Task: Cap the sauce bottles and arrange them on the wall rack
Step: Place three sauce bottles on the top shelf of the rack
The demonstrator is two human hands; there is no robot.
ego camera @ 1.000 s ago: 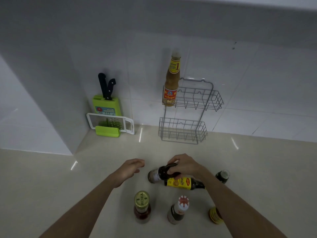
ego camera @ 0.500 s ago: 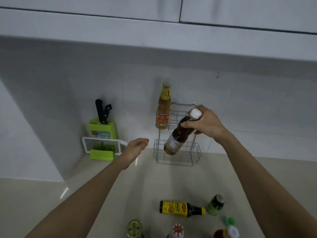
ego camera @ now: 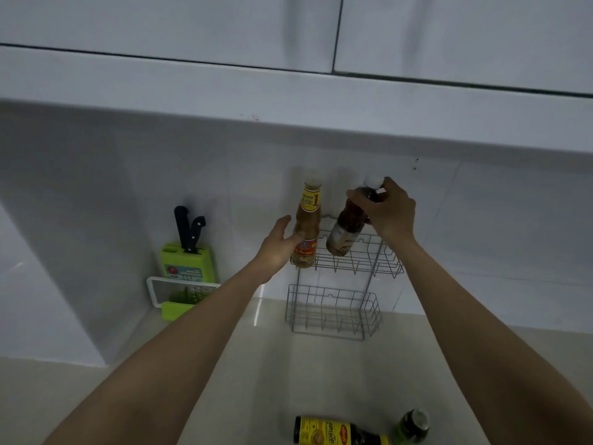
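A two-tier wire wall rack hangs on the tiled wall. A tall amber bottle with a yellow label stands at the left end of its upper basket. My right hand grips the neck of a dark brown bottle with a white cap, held tilted over the upper basket beside the amber one. My left hand is open, its fingers touching the amber bottle's lower left side. On the counter lie a dark bottle with a yellow label on its side and a small green bottle.
A green knife block with black-handled knives and a white grater stand left of the rack by the wall corner. White cupboards overhang above. The lower basket holds nothing.
My right hand lifted the dark brown bottle off the counter up to the upper basket. My left hand rose to the amber bottle. The view tilted upward.
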